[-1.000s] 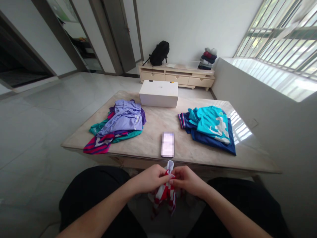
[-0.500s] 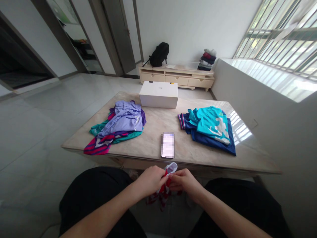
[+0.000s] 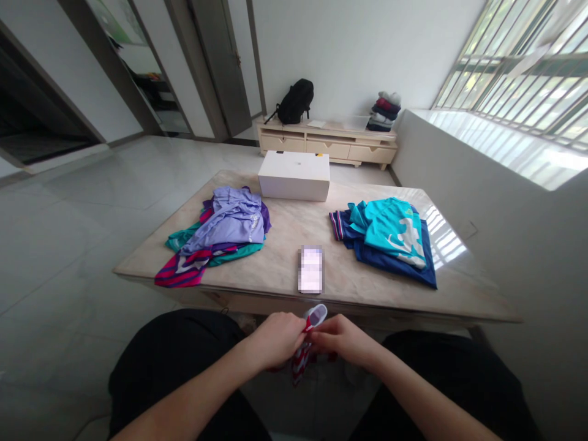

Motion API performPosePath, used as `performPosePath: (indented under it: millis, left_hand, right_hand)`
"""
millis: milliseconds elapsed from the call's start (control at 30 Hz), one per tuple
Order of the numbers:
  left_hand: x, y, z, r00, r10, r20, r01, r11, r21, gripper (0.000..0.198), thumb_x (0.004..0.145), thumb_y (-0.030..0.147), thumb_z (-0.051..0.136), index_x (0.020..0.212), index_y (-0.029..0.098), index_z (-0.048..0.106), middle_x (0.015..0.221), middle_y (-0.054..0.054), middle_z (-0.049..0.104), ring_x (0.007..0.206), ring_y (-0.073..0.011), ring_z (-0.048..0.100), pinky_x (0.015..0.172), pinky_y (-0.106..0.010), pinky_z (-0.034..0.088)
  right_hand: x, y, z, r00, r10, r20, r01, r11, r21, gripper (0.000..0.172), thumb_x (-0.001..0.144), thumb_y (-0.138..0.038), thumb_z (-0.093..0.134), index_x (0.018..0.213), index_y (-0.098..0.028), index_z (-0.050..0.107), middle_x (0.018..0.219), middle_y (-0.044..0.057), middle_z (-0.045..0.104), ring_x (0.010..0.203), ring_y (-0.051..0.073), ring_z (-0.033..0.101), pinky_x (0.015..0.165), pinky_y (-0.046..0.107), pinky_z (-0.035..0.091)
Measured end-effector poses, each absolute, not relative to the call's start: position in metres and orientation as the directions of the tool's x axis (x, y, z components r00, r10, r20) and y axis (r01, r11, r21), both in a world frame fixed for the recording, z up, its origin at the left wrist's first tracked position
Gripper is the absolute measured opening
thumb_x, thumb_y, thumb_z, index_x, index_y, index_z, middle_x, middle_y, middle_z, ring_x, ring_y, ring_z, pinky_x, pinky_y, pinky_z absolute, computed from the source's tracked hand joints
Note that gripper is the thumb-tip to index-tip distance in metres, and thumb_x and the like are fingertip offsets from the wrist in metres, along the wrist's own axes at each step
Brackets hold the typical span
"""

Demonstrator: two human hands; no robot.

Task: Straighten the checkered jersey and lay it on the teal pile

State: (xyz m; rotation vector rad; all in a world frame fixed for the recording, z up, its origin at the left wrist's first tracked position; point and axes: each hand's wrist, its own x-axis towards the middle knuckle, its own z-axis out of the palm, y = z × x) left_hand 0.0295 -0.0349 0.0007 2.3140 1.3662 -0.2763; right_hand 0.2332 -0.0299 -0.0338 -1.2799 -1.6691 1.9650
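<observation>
Both hands meet in front of my lap, just below the near edge of the marble table [image 3: 257, 275]. My left hand [image 3: 275, 340] and my right hand [image 3: 342, 340] are both closed on a small red and white striped garment [image 3: 305, 349], bunched between them with its white collar poking up. A phone [image 3: 311, 269] lies on the table just beyond my hands. A loose heap of clothes [image 3: 220, 233] with a lilac shirt on top lies at the table's left. At the right lies a flatter pile [image 3: 390, 236], a teal shirt over navy.
A white box [image 3: 294, 176] stands at the table's far edge. Behind it a low cabinet [image 3: 328, 144] carries a black backpack [image 3: 296, 100] and stacked clothes [image 3: 386, 110]. A white half wall [image 3: 482, 202] runs along the right, tiled floor [image 3: 68, 233] to the left.
The garment has been gathered tighter between my hands; less of it hangs below them than a second ago. My hands have dropped slightly.
</observation>
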Motion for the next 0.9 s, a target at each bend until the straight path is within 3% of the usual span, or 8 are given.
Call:
performPosePath:
  millis: [67,133,233,300,333,500,733,900]
  left_hand:
    - [0.028,-0.036,0.005,0.533,0.751,-0.390,0.845,-0.453,0.283,0.031,0.099,0.027,0.047,0.097,0.018,0.077,0.093,-0.015,0.080,0.089,-0.0357,0.078,0.076,-0.042,0.059]
    - [0.027,-0.038,0.008,0.580,0.707,-0.406,0.815,-0.492,0.307,0.030,0.098,0.027,0.049,0.095,0.019,0.077,0.091,-0.014,0.080,0.087,-0.0353,0.078,0.074,-0.040,0.058]
    - [0.026,-0.041,0.010,0.629,0.656,-0.417,0.777,-0.523,0.350,0.030,0.098,0.029,0.049,0.092,0.018,0.077,0.089,-0.014,0.080,0.083,-0.0345,0.078,0.069,-0.036,0.056]
    - [0.026,-0.041,0.012,0.668,0.626,-0.403,0.744,-0.548,0.382,0.028,0.097,0.030,0.052,0.090,0.018,0.077,0.089,-0.013,0.080,0.082,-0.0335,0.077,0.067,-0.034,0.054]
    - [0.025,-0.041,0.013,0.694,0.603,-0.393,0.720,-0.568,0.399,0.027,0.097,0.029,0.053,0.089,0.019,0.076,0.088,-0.012,0.080,0.081,-0.0329,0.077,0.067,-0.033,0.053]
    - [0.015,-0.034,0.021,0.756,0.557,-0.344,0.652,-0.593,0.473,0.022,0.095,0.026,0.057,0.083,0.021,0.074,0.082,-0.005,0.078,0.078,-0.0265,0.075,0.064,-0.028,0.046]
    - [0.006,-0.024,0.022,0.708,0.668,-0.227,0.669,-0.534,0.516,0.018,0.096,0.024,0.056,0.089,0.021,0.073,0.089,-0.003,0.077,0.086,-0.0210,0.072,0.073,-0.025,0.044]
    - [0.010,-0.023,0.025,0.659,0.735,-0.155,0.685,-0.502,0.528,0.017,0.097,0.031,0.059,0.091,0.020,0.071,0.090,-0.003,0.074,0.084,-0.0197,0.068,0.071,-0.024,0.043]
  right_hand:
    - [0.238,-0.023,-0.027,-0.515,0.809,-0.283,0.505,0.020,-0.863,0.020,0.089,-0.032,0.067,0.084,-0.016,0.079,0.076,0.005,0.074,0.074,0.020,0.067,0.076,0.032,0.052]
    - [0.244,-0.018,-0.021,-0.530,0.841,-0.105,0.539,0.239,-0.808,0.010,0.085,-0.023,0.070,0.091,-0.019,0.078,0.087,0.004,0.075,0.082,0.021,0.068,0.082,0.032,0.052]
    - [0.250,-0.017,-0.016,-0.672,0.740,-0.018,0.415,0.357,-0.837,0.053,0.075,-0.027,0.084,0.126,-0.024,0.071,0.126,0.009,0.070,0.113,0.026,0.067,0.101,0.035,0.050]
    - [0.249,-0.021,-0.019,-0.727,0.686,-0.026,0.399,0.392,-0.829,0.077,0.069,-0.031,0.091,0.140,-0.025,0.063,0.141,0.012,0.062,0.128,0.030,0.060,0.109,0.037,0.045]
    - [0.248,-0.023,-0.022,-0.742,0.669,-0.043,0.415,0.408,-0.814,0.075,0.069,-0.032,0.091,0.139,-0.024,0.065,0.140,0.012,0.064,0.128,0.030,0.060,0.109,0.037,0.045]
    - [0.243,-0.025,-0.030,-0.779,0.618,-0.106,0.480,0.480,-0.734,0.016,0.088,-0.031,0.076,0.103,-0.025,0.079,0.097,0.003,0.078,0.091,0.021,0.072,0.082,0.027,0.049]
    - [0.245,-0.023,-0.018,-0.716,0.696,0.054,0.514,0.577,-0.634,0.009,0.096,-0.025,0.063,0.101,-0.021,0.070,0.095,0.004,0.071,0.089,0.019,0.066,0.075,0.025,0.043]
    - [0.245,-0.026,-0.014,-0.685,0.717,0.133,0.486,0.585,-0.650,0.010,0.101,-0.025,0.056,0.103,-0.021,0.065,0.094,0.004,0.068,0.086,0.018,0.066,0.073,0.025,0.042]
